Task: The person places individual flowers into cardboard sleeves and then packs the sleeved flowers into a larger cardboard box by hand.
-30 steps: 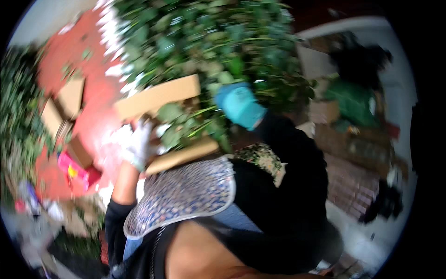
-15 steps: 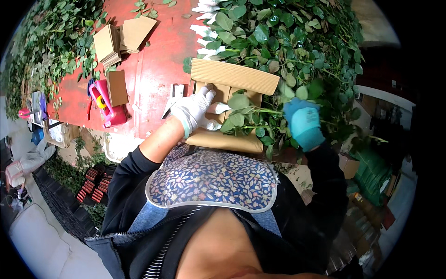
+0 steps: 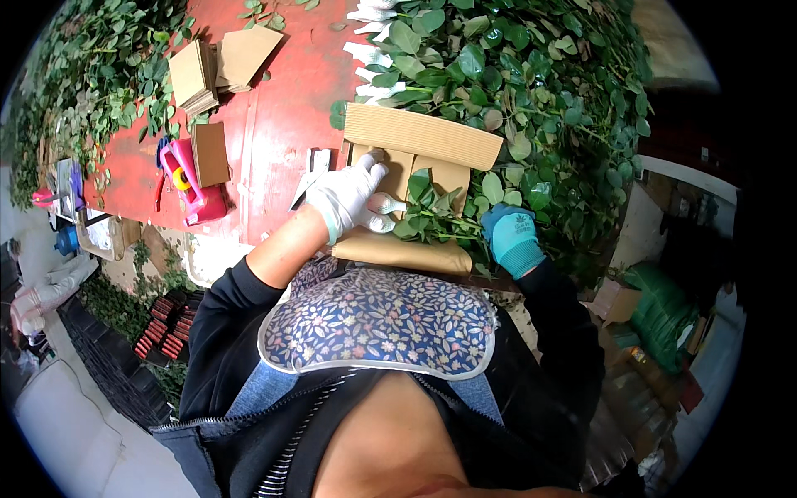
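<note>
My left hand (image 3: 344,195), in a white glove, lies over the left part of a brown cardboard wrapper (image 3: 419,137), its fingers stretched onto the inside. Beside it, white net-covered flower heads (image 3: 386,203) rest on the wrapper, their leafy stems (image 3: 432,224) running right. My right hand (image 3: 510,238), in a blue-teal glove, is closed round these stems just past the wrapper's right side; its fingertips are partly hidden. The wrapper's ribbed far flap stands up, and a smooth brown fold (image 3: 403,251) lies along the near edge.
A large heap of leafy stems (image 3: 548,108) with white-netted heads (image 3: 369,54) covers the right side of the red table (image 3: 290,75). Cardboard pieces (image 3: 193,79), a pink tape dispenser (image 3: 199,199) and a metal tool (image 3: 311,174) lie left. More foliage (image 3: 91,83) fills the far left.
My right hand has moved left and slightly down toward the wrapper, and the stems and leaves there have settled lower. My left hand has stayed nearly in place.
</note>
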Action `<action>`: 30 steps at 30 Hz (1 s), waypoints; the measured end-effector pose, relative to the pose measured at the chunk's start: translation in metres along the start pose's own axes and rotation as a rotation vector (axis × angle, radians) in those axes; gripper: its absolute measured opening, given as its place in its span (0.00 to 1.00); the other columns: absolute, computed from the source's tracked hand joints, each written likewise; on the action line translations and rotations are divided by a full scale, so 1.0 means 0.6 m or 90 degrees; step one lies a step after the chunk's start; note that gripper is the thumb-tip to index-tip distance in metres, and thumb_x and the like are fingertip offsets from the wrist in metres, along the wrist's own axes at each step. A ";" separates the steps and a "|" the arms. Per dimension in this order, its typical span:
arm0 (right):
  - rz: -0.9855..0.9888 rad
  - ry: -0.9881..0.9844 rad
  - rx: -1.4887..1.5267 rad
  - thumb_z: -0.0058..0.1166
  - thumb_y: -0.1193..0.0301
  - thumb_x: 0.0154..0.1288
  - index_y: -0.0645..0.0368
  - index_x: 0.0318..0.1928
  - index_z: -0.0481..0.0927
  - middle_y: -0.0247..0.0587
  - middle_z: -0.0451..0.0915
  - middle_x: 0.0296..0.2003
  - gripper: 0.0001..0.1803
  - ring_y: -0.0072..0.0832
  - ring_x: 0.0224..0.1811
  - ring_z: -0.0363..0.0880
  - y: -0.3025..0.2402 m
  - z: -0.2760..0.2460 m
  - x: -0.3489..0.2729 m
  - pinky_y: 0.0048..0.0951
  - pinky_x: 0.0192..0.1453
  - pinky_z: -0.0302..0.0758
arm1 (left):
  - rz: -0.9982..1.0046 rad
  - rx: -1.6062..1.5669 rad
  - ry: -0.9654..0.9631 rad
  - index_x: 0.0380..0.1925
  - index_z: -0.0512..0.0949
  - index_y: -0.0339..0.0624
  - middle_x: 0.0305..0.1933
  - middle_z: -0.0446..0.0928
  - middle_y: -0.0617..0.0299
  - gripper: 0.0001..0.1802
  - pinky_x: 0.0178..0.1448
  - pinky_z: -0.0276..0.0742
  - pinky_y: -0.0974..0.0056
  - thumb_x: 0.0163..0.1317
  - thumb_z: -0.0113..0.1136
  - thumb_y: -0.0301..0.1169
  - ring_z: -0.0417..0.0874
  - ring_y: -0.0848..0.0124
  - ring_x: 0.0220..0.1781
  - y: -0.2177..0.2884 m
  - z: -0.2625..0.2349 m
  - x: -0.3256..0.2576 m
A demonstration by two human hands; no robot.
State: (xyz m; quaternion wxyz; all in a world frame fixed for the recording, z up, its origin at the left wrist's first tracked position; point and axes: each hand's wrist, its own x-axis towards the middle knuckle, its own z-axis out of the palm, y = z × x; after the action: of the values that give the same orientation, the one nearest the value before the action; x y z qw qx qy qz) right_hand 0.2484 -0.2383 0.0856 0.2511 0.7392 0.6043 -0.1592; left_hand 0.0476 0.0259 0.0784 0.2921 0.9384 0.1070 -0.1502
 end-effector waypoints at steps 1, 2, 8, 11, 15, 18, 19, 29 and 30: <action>0.009 -0.001 0.011 0.57 0.65 0.56 0.52 0.36 0.82 0.43 0.78 0.33 0.08 0.41 0.34 0.82 -0.002 0.005 0.000 0.48 0.31 0.75 | -0.004 0.008 -0.005 0.58 0.66 0.39 0.67 0.63 0.42 0.37 0.54 0.78 0.52 0.50 0.70 0.41 0.81 0.47 0.52 0.004 -0.003 0.000; 0.018 -0.001 0.023 0.56 0.65 0.56 0.52 0.36 0.82 0.43 0.78 0.32 0.08 0.41 0.34 0.82 -0.005 0.010 -0.001 0.49 0.31 0.75 | -0.007 0.024 -0.005 0.56 0.66 0.40 0.64 0.65 0.43 0.35 0.52 0.78 0.51 0.51 0.70 0.40 0.81 0.47 0.51 0.008 -0.005 -0.003; 0.022 0.034 0.050 0.53 0.68 0.56 0.51 0.34 0.83 0.45 0.80 0.32 0.07 0.41 0.35 0.82 -0.002 0.031 0.006 0.50 0.31 0.75 | 0.114 0.054 -0.011 0.45 0.71 0.44 0.43 0.72 0.49 0.20 0.40 0.78 0.51 0.54 0.64 0.37 0.82 0.51 0.39 0.036 -0.015 -0.021; 0.033 0.056 0.041 0.52 0.67 0.57 0.51 0.32 0.82 0.43 0.80 0.31 0.06 0.41 0.34 0.82 -0.002 0.030 0.003 0.48 0.31 0.75 | 0.132 0.025 0.024 0.39 0.75 0.45 0.38 0.72 0.53 0.17 0.36 0.77 0.53 0.52 0.67 0.39 0.81 0.52 0.35 0.035 -0.007 -0.026; 0.053 0.016 0.153 0.54 0.64 0.58 0.53 0.33 0.82 0.45 0.80 0.31 0.08 0.44 0.35 0.81 0.006 0.018 -0.005 0.47 0.37 0.76 | 0.132 0.025 0.042 0.43 0.77 0.46 0.39 0.71 0.53 0.21 0.37 0.78 0.53 0.49 0.69 0.38 0.81 0.52 0.36 0.044 -0.017 -0.033; -0.085 0.024 0.313 0.57 0.60 0.59 0.56 0.41 0.81 0.48 0.79 0.34 0.15 0.44 0.37 0.80 0.056 -0.026 -0.041 0.45 0.42 0.76 | 0.132 0.015 0.027 0.41 0.76 0.44 0.39 0.71 0.50 0.19 0.37 0.78 0.52 0.50 0.68 0.36 0.81 0.50 0.35 0.040 -0.004 -0.031; -0.125 0.078 0.334 0.57 0.61 0.59 0.57 0.44 0.81 0.49 0.79 0.34 0.16 0.45 0.37 0.79 0.074 -0.050 -0.061 0.45 0.41 0.76 | 0.129 -0.001 0.026 0.39 0.75 0.42 0.39 0.71 0.49 0.18 0.38 0.78 0.51 0.51 0.68 0.36 0.81 0.49 0.34 0.038 0.003 -0.028; -0.085 0.452 0.399 0.53 0.64 0.68 0.61 0.57 0.76 0.54 0.79 0.52 0.20 0.50 0.53 0.78 0.270 -0.249 0.252 0.44 0.55 0.76 | 0.136 0.098 0.089 0.29 0.75 0.42 0.29 0.71 0.54 0.08 0.26 0.77 0.58 0.58 0.55 0.35 0.81 0.61 0.26 0.041 0.021 -0.022; -0.041 0.389 0.391 0.52 0.63 0.69 0.61 0.58 0.75 0.54 0.77 0.55 0.22 0.50 0.56 0.77 0.287 -0.231 0.304 0.44 0.59 0.75 | 0.175 0.117 0.121 0.29 0.78 0.44 0.27 0.71 0.56 0.10 0.24 0.76 0.59 0.59 0.54 0.38 0.81 0.64 0.25 0.039 0.022 -0.019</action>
State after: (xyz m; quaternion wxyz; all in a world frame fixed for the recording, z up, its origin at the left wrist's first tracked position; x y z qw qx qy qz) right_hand 0.4465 -0.0365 0.1325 -0.1761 0.7735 0.5982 -0.1131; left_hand 0.0410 -0.0016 0.0839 0.2119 0.9768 -0.0091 -0.0289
